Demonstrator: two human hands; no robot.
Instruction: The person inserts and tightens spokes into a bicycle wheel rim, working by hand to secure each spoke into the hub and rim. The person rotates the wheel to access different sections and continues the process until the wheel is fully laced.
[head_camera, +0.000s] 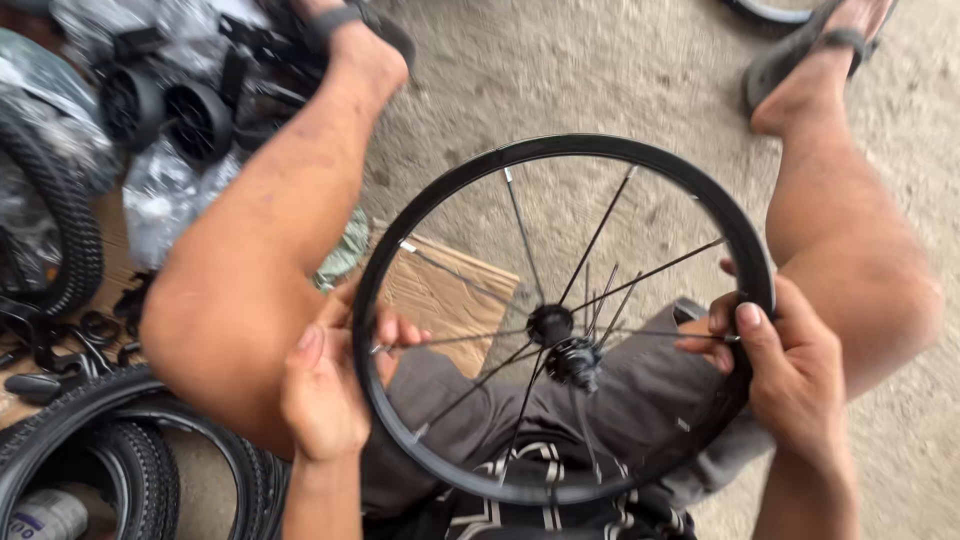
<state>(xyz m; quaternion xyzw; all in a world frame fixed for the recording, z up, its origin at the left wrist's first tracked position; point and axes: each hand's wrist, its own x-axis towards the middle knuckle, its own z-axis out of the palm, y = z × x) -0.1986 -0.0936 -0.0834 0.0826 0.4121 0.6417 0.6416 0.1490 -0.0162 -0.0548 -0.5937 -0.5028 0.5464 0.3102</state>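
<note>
Both hands hold a black bicycle wheel rim (470, 180) over the lap: the left hand (325, 385) is closed on its left edge, the right hand (785, 365) on its right edge. Keeping both grips even should hold it steady and keep fingers off the thin spokes (520, 230). Knobby tires (60, 230) crowd the left, while bare concrete floor (600, 70) ahead gives open room.
</note>
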